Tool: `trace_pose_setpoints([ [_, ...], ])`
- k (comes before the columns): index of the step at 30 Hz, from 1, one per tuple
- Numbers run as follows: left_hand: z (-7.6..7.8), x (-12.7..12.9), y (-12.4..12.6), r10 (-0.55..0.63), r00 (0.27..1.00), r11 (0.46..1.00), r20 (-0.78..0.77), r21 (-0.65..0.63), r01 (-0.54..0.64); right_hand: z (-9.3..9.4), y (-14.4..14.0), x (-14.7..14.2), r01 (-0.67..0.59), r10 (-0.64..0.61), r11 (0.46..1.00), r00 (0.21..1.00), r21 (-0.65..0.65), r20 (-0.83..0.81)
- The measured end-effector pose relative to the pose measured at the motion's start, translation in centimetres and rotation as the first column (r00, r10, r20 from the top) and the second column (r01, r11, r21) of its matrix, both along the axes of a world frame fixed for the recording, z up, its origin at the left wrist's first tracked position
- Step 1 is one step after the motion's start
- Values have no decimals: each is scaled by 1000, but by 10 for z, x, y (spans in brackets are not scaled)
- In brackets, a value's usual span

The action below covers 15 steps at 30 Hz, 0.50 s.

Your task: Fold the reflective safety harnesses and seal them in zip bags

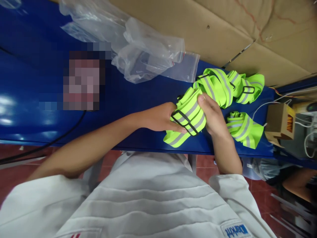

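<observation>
Between my two hands is a folded neon-yellow reflective strap [190, 109] with grey stripes and a black plastic buckle [184, 122] on its near side. My left hand [164, 117] grips its left end, with fingers at the buckle. Closed on the right side of the bundle is my right hand [210, 110], thumb on top. One loose strap end hangs out below the left fingers. Just beyond my right hand lie more folded straps [219, 84] with black buckles, and another strap bundle [244, 129] rests to the right.
Clear plastic bags [148, 49] lie heaped along the back of the blue table [138, 92], against cardboard [198, 26]. A small open carton [279, 120] with white cables stands at the right. A black cable [61, 135] crosses the left side. Part of another person [297, 185] shows at lower right.
</observation>
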<state>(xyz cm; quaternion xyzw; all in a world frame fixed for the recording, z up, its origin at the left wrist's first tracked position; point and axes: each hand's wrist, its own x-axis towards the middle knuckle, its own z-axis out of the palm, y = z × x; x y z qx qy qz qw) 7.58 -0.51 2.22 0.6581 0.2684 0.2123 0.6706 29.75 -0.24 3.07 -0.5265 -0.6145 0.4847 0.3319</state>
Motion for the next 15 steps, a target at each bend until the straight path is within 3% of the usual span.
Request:
trace_pose_setpoints([
  [2,-1,0,0,-23,999,999,32,-25,24,-1,-2,-1,25,-41,982,996,186,84],
  [5,-3,2,0,7,999,999,43,-33,-6,1,-5,0,-9,-36,955,989,295,145],
  [8,-5,5,-3,60,998,998,26,20,-60,7,-8,5,-222,167,939,962,262,218],
  [11,-6,10,-8,82,996,974,-39,215,-72,12,-15,9,-455,399,874,872,172,283],
  [13,-5,12,-10,62,994,932,-86,361,-27,13,-21,7,-480,413,864,848,152,333],
  [15,-2,10,-9,27,995,906,-93,423,15,13,-26,2,-437,355,883,861,173,363],
])
